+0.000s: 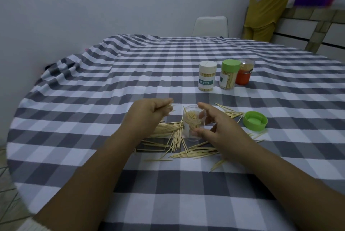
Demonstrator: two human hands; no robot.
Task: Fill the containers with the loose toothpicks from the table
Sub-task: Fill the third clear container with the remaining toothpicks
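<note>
With the right hand [222, 130] gripping the open jar [194, 124] amid loose toothpicks [175, 137], the left hand [149, 113], pinching a few, should align them upright before dropping them in.

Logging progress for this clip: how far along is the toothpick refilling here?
Done: three containers stand filled at the back, white-lidded, green-lidded and red. In hand: the right hand holds the open clear container, partly filled; the left hand pinches toothpicks beside it. Left: many loose toothpicks on the cloth, and the green lid is off.
</note>
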